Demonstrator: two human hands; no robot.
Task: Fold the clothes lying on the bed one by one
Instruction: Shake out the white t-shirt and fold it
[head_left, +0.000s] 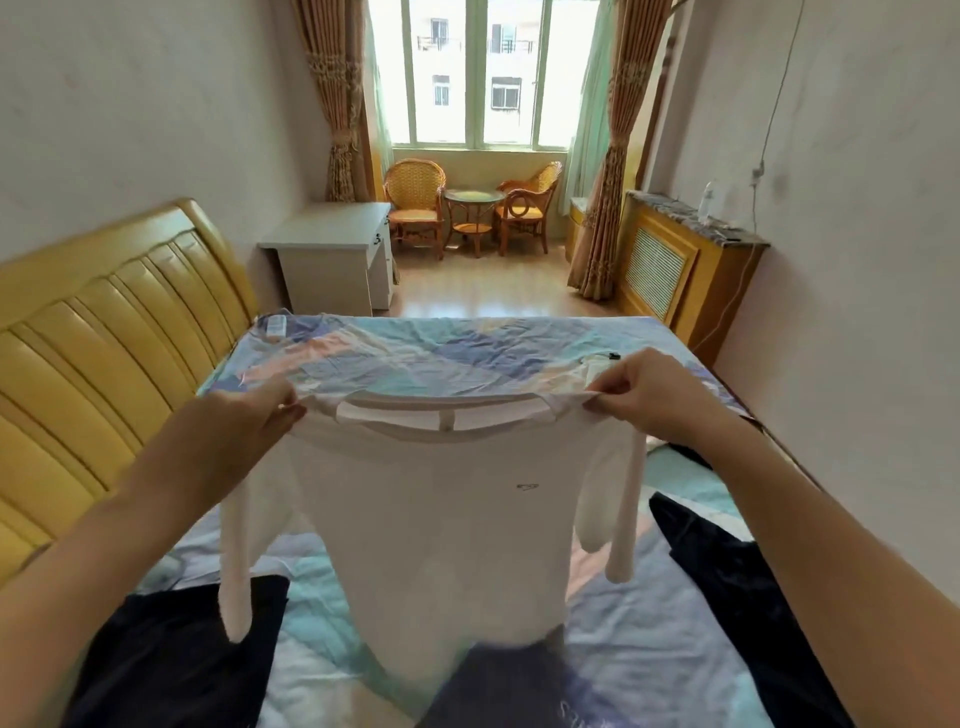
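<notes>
Bed with patterned sheet fills the near scene; dark garments lie on it near left, near centre and right. White long-sleeved shirt hangs above it, left hand and right hand each pinching a shoulder.

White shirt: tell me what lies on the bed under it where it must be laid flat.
The white shirt, held up by left hand and right hand, hangs over dark clothes at left, centre and right; bare bedsheet shows beyond.
</notes>
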